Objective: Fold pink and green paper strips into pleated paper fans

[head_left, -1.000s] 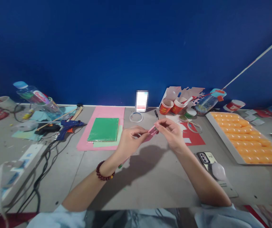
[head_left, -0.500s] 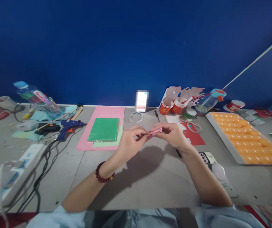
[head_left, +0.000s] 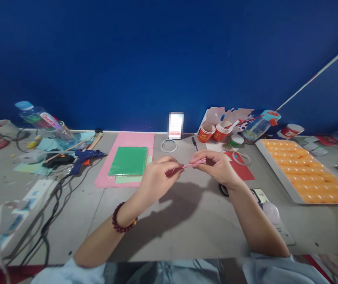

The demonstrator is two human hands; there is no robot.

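Both hands meet above the middle of the grey table (head_left: 186, 221), pinching a small folded pink paper strip (head_left: 194, 163) between them. My left hand (head_left: 157, 179), with a dark red bead bracelet (head_left: 121, 225) on its wrist, grips the strip's left end with closed fingers. My right hand (head_left: 216, 167) pinches the right end, where thin pink folds stick out past the fingertips. The strip is held a little above the table surface.
A pink sheet (head_left: 133, 144) with a green paper pad (head_left: 128, 161) lies behind my left hand. Glue gun (head_left: 83, 156), cables and power strip (head_left: 24, 205) are on the left. Red paper cups (head_left: 213, 132), tape rings (head_left: 169, 145), a red sheet and a tray of orange balls (head_left: 307, 171) sit right; a phone (head_left: 260, 196) lies by my right forearm.
The pink strip has turned from tilted to nearly flat and edge-on. Both hands have stayed together, shifting slightly; the right hand now holds the strip's fanned end.
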